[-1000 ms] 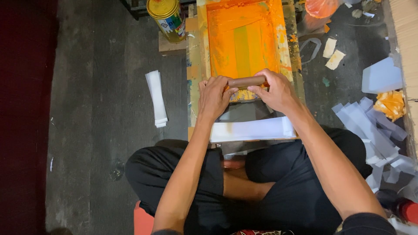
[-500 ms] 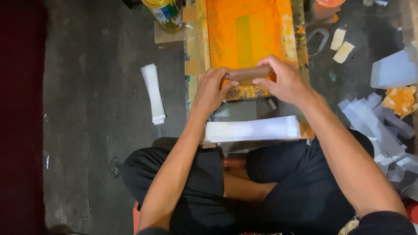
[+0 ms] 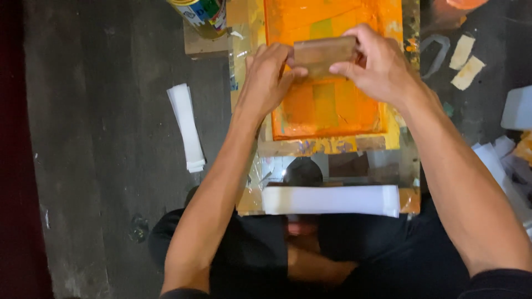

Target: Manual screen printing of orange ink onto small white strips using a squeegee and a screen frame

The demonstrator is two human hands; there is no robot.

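Fingers of the left hand [image 3: 269, 77] and right hand [image 3: 377, 63] grip the wooden squeegee [image 3: 323, 53] between them, over the orange screen [image 3: 332, 105].

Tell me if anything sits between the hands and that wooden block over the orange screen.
Nothing visible does. The left hand and the right hand already grip the wooden block at its two ends, fingers directly on the wood. Under it lies only the orange screen, with no loose thing on the part that shows.
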